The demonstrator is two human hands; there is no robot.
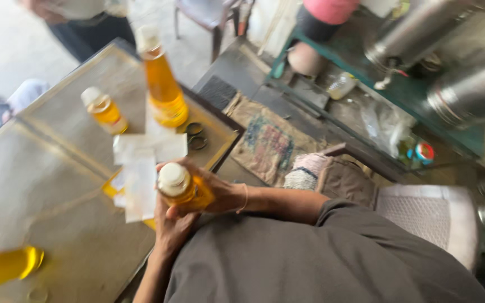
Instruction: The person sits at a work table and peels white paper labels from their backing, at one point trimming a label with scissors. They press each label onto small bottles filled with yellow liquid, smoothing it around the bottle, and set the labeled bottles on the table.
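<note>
Grey cloth (310,264) on the person's lap fills the bottom of the view, closest to the camera. Just past it, both hands hold one small bottle (182,189) full of yellow-orange liquid. The bottle is over the near edge of the table (46,185), by the person's body. It is tipped over, so its long side runs from the left to the right. Its white cap (173,178) points left and toward the camera. The right hand (211,188) is wrapped around the body of the bottle from above. The left hand (172,230) comes up from below and its fingers touch the bottle near the cap end.

White paper labels (144,168) lie on the table just left of the bottle. A tall bottle (164,84) of the same yellow-orange liquid stands up straight near the far edge of the table. A shorter bottle (103,109) stands to the left of it. Two dark rings (196,136) lie near the right edge of the table. Another yellow bottle (4,268) pokes in at the near left corner, and it is too blurry to see well.
</note>
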